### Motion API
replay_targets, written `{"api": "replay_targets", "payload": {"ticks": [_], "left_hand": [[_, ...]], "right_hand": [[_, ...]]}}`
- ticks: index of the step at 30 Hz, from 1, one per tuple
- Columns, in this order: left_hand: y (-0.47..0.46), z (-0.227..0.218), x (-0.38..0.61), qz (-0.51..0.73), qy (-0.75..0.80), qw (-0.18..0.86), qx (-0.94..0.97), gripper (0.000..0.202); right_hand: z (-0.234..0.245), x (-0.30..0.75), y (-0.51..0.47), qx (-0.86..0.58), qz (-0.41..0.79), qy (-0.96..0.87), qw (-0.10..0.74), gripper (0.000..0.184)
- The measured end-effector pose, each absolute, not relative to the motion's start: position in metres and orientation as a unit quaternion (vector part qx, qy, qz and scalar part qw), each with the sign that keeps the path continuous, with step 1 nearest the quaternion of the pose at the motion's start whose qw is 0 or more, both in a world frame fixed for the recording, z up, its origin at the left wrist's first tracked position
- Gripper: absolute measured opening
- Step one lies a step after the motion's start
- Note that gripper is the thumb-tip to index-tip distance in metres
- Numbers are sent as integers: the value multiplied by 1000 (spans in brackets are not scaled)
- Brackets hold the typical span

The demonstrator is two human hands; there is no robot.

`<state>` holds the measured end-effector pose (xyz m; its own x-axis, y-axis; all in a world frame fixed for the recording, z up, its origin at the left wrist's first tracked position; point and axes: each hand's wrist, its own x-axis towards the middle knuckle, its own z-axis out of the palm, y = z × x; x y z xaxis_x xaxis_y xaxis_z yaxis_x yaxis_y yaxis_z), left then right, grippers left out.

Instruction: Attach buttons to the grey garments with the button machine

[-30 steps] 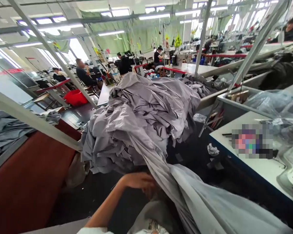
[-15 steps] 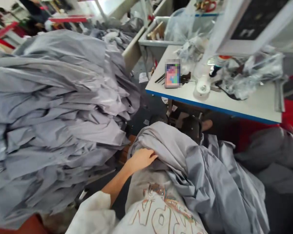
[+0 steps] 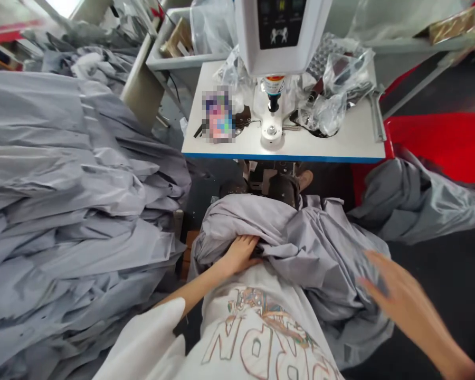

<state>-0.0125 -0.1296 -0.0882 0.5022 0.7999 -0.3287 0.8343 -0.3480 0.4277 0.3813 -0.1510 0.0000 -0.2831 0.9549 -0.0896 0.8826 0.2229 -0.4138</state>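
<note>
**Item 1:** grey woven fabric bundle [image 3: 301, 248], gathered in loose folds across the person's lap, against a white printed T-shirt [image 3: 257, 338]. Its long axis lies roughly crosswise to the body, and one twisted length [image 3: 415, 206] leads away to the right and slightly forward, over the edge of a red surface [image 3: 439, 142].

**Item 2:** left hand [image 3: 239, 255], palm down on the bundle, fingers pointing forward and to the right, with the fingertips at a fold. The grip is not widely spread; whether it has hold of the cloth, the view does not settle.

**Item 3:** right hand [image 3: 404, 301], blurred, fingers spread and pointing up and to the left. The grip stands open, holds nothing, and sits just beside the bundle's right side.

**Item 4:** large heap of the same grey fabric [image 3: 71, 200], to the left and just beside the lap bundle, its layers running mostly sideways.

**Item 5:** white surface with a blue front edge [image 3: 285, 156], straight ahead and beyond the bundle. It carries a white machine head [image 3: 281, 31] with a dark control panel, clear plastic bags [image 3: 332, 87], and a pixelated object [image 3: 217, 115] too obscured to identify.
</note>
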Motion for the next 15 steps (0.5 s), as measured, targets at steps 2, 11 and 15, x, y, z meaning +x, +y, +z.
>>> {"api": "replay_targets", "payload": {"ticks": [2, 11, 15], "left_hand": [[-120, -100, -15, -38, 528, 276, 802, 62], [-79, -60, -73, 121, 566, 495, 648, 30], [-57, -6, -94, 241, 619, 519, 538, 36]], "right_hand": [[-19, 330, -137, -489, 215, -843, 61, 77], [-41, 267, -81, -527, 336, -774, 96, 29], [-6, 270, -76, -588, 369, -704, 153, 22]]}}
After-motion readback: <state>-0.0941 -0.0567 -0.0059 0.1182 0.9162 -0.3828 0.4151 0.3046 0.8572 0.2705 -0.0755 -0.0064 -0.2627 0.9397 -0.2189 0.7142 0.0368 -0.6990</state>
